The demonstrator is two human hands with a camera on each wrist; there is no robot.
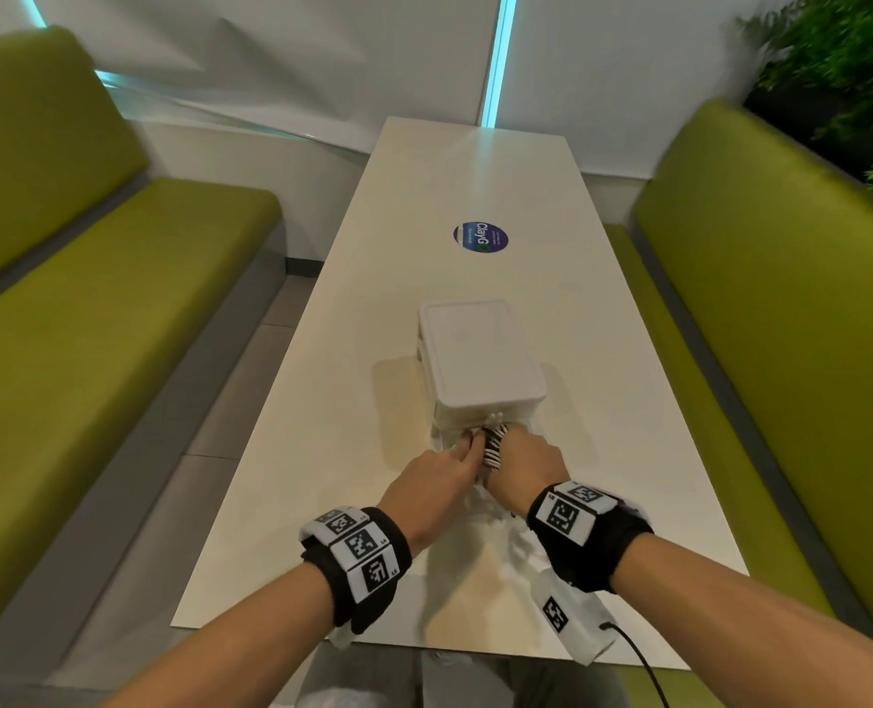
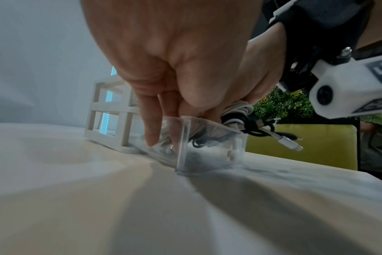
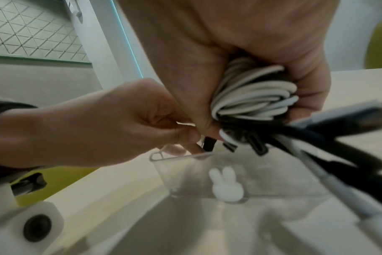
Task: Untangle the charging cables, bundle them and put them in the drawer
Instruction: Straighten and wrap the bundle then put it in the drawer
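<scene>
A white drawer unit [image 1: 480, 360] stands mid-table, and its clear bottom drawer [image 3: 207, 174] with a bunny-shaped knob [image 3: 226, 186] is pulled out toward me. My right hand [image 1: 521, 459] grips a coiled bundle of white and black charging cables [image 3: 251, 96] just above the drawer's rim. Loose plug ends [image 2: 290, 143] hang out past the drawer front. My left hand [image 1: 444, 475] reaches in from the left. Its fingers [image 2: 152, 131] point down at the drawer's left wall, and its thumb pinches the bundle's lower black end [image 3: 208, 144]. The drawer floor is mostly hidden.
The long white table [image 1: 475, 171] carries a round blue sticker [image 1: 480, 238] beyond the unit. Green benches [image 1: 92, 324] run along both sides, and plants [image 1: 843, 69] stand at the far right. A black wire [image 1: 638, 656] trails from my right wrist camera.
</scene>
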